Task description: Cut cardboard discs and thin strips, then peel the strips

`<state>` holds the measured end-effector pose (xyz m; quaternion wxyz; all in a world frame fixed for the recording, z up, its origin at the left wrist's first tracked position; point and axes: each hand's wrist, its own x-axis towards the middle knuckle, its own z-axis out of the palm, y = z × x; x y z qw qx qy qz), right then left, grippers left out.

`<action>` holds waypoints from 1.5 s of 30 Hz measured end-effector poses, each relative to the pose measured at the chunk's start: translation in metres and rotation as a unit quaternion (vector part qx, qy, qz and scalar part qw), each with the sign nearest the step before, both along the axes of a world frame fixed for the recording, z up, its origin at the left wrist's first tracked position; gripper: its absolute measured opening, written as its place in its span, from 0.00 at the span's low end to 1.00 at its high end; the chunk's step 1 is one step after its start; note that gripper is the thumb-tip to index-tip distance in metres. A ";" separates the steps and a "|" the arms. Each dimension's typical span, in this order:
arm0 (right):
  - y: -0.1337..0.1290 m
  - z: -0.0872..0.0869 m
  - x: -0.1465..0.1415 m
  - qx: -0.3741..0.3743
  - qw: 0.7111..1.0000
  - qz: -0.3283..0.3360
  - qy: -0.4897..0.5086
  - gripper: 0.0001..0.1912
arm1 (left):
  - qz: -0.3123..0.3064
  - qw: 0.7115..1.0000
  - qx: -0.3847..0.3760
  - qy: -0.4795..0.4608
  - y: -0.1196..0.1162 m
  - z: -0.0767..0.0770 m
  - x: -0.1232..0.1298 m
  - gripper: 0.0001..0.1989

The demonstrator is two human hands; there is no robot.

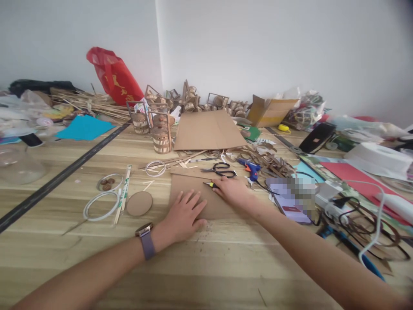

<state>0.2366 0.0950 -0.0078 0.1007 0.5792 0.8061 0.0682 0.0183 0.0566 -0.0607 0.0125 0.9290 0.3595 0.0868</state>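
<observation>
My left hand (183, 217) lies with spread fingers on the left part of a brown cardboard piece (219, 207). My right hand (230, 191) is closed round a small yellow and black pointed tool (211, 184), its tip pointing left over the cardboard. Black-handled scissors (222, 169) rest just beyond the cardboard's far side. A blue glue gun (252, 168) lies to their right. Left of my left hand is a round cardboard disc (140, 203), with white rings (101, 206) and thin sticks near it.
A larger cardboard sheet (209, 131) lies farther back, with small woven basket models (161, 135) to its left. Brown strips (274, 159) are heaped at the right, near a phone (288, 200), cables and a power strip (337, 213). A red bag (116, 79) leans at the back left.
</observation>
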 end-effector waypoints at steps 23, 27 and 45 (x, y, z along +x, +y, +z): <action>-0.090 -0.032 0.061 0.034 0.966 -0.127 0.222 0.19 | 0.263 0.854 -0.325 -0.310 -0.032 0.035 -0.056 0.28; -0.094 -0.042 0.066 0.026 0.934 -0.139 0.328 0.19 | 0.306 0.774 -0.371 -0.413 -0.032 0.045 -0.049 0.26; -0.120 0.012 0.059 0.249 0.959 0.118 0.068 0.19 | 0.215 0.924 -0.208 -0.237 -0.044 0.094 -0.087 0.31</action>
